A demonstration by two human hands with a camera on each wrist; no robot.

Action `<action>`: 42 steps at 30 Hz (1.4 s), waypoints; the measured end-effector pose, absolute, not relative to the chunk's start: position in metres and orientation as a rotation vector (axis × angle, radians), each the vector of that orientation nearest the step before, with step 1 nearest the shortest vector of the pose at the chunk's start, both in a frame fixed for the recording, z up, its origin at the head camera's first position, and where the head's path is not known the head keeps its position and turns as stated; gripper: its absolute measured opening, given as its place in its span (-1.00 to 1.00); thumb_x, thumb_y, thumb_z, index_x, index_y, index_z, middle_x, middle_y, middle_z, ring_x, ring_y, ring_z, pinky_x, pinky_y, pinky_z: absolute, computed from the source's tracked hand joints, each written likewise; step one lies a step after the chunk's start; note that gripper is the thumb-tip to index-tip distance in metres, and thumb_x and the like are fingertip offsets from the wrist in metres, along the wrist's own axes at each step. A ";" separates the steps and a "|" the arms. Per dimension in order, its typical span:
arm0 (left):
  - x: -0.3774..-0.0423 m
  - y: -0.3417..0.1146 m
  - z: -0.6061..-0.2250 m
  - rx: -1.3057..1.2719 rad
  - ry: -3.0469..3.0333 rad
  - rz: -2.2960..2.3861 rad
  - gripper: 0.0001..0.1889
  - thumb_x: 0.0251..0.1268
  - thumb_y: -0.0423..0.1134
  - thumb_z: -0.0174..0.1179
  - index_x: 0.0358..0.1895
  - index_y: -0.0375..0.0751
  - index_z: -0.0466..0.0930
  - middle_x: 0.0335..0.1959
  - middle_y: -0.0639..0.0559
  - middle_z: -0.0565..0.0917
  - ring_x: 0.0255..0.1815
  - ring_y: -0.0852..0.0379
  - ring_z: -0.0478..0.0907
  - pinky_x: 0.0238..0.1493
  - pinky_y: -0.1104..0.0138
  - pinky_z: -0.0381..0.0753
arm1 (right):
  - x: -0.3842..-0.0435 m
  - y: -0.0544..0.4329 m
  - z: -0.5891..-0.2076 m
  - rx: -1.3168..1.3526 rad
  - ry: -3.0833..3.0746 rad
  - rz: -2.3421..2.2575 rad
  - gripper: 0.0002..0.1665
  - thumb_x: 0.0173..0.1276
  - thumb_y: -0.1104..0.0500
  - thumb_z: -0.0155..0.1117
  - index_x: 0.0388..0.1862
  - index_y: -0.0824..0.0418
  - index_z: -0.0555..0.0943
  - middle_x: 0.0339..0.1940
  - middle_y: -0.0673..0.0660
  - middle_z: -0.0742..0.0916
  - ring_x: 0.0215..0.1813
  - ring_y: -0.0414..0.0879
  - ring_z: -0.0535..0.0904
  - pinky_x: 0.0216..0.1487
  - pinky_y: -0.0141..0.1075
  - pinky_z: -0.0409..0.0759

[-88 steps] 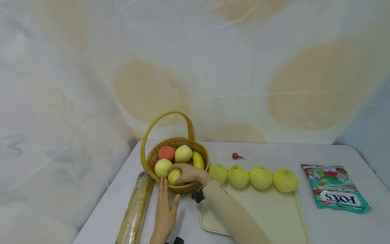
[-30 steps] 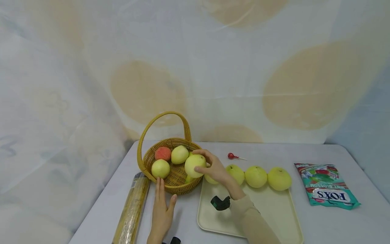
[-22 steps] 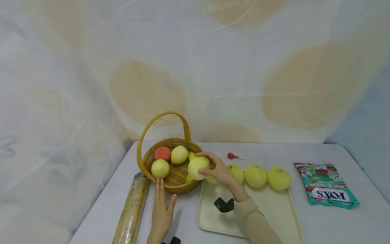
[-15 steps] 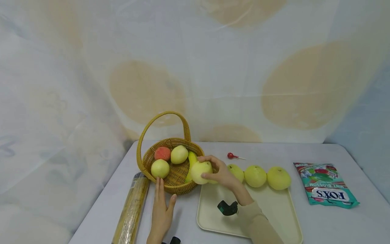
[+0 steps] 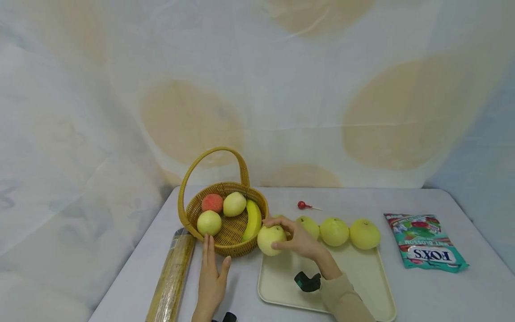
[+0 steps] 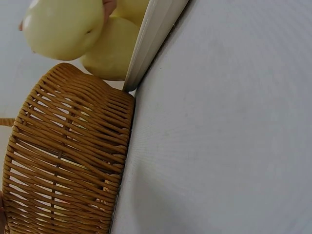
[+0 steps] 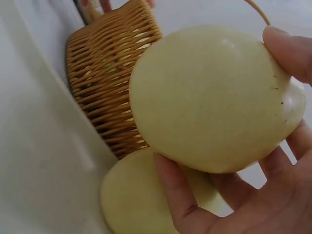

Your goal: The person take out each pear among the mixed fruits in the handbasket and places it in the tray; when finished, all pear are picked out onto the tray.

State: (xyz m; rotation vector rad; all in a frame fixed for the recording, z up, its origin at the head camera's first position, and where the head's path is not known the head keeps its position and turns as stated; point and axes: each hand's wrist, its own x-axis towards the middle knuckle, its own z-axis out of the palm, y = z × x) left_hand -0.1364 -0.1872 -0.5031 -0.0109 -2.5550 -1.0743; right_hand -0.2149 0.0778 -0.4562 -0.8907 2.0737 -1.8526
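Note:
My right hand [image 5: 301,241] grips a round, pale yellow-green fruit [image 5: 268,243] between thumb and fingers, above the cream tray's [image 5: 281,286] back left corner. In the right wrist view this fruit [image 7: 209,97] overlaps the wicker basket [image 7: 109,63] and another yellow-green fruit [image 7: 136,195] lower down. My left hand [image 5: 211,286] has its fingers straight, with fingertips right at the near rim of the basket [image 5: 235,250]. Inside the basket lie a red fuzzy fruit [image 5: 212,203], a banana [image 5: 252,220] and two pale green fruits, one at the back [image 5: 234,204] and one in front [image 5: 209,223].
Several yellow-green fruits [image 5: 334,231] line the tray's back edge; the leftmost is mostly hidden behind my right hand. A red lollipop [image 5: 302,205] lies behind them. A FOX'S candy bag [image 5: 426,243] lies at right. Left of my left hand is a long plastic-wrapped roll [image 5: 170,277].
My right hand has taken a yellow-green fruit from the front of the basket and carried it right, over the rim, to the tray's corner. My left hand stays at the rim.

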 end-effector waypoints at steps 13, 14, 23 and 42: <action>-0.137 -0.187 -0.502 0.000 -2.576 -1.092 -0.21 0.45 -0.12 0.09 0.56 -0.25 -0.15 0.61 -0.18 -0.17 0.55 -0.32 -0.06 0.41 -0.24 0.10 | -0.207 0.075 -0.472 -0.874 2.151 -1.781 -0.45 0.12 0.24 0.46 0.12 0.05 0.57 0.34 -0.01 0.57 0.48 -0.02 0.28 0.35 -0.49 0.22; -0.137 -0.187 -0.502 0.001 -2.577 -1.092 -0.21 0.45 -0.12 0.09 0.56 -0.25 -0.15 0.61 -0.18 -0.17 0.55 -0.32 -0.06 0.41 -0.24 0.10 | -0.207 0.075 -0.473 -0.866 2.172 -1.758 -0.46 0.12 0.24 0.46 0.12 0.04 0.57 0.34 -0.02 0.58 0.48 -0.01 0.29 0.36 -0.49 0.21; -0.137 -0.187 -0.502 0.007 -2.571 -1.086 -0.20 0.44 -0.13 0.10 0.57 -0.23 -0.15 0.60 -0.18 -0.15 0.55 -0.32 -0.05 0.40 -0.24 0.11 | -0.206 0.074 -0.480 -0.883 2.266 -1.651 -0.47 0.15 0.26 0.42 0.15 0.20 0.57 0.21 0.09 0.65 0.35 0.04 0.43 0.36 -0.45 0.27; -0.137 -0.187 -0.503 -0.001 -2.568 -1.086 -0.21 0.44 -0.14 0.10 0.56 -0.25 -0.13 0.60 -0.18 -0.15 0.55 -0.31 -0.05 0.40 -0.23 0.13 | -0.234 0.084 -0.437 -0.944 2.112 -1.827 -0.40 0.35 0.28 0.26 0.33 0.35 0.36 0.28 0.44 0.51 0.34 0.30 0.41 0.30 0.15 0.42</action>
